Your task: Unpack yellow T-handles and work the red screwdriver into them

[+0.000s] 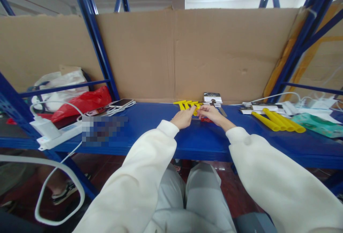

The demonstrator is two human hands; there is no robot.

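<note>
Over the blue tabletop my left hand (pixel 183 118) and my right hand (pixel 210 113) meet, fingers closed together around a small yellow plastic piece (pixel 196 111). Fingers cover much of that piece, so its full shape is hidden. Just behind my left hand, several yellow T-shaped plastic parts (pixel 182 104) lie in a row. A small black-and-white box (pixel 212 97) stands behind my right hand, against the cardboard. Something red (pixel 206 120) lies on the table beneath my right hand, partly covered.
Several yellow tapered handles (pixel 278 120) lie at the right beside a green packet (pixel 318 124) and white cables. On the left are a power strip (pixel 60 135), a phone (pixel 122 103) and a red bag (pixel 83 104). Cardboard (pixel 214 54) walls the back between blue posts.
</note>
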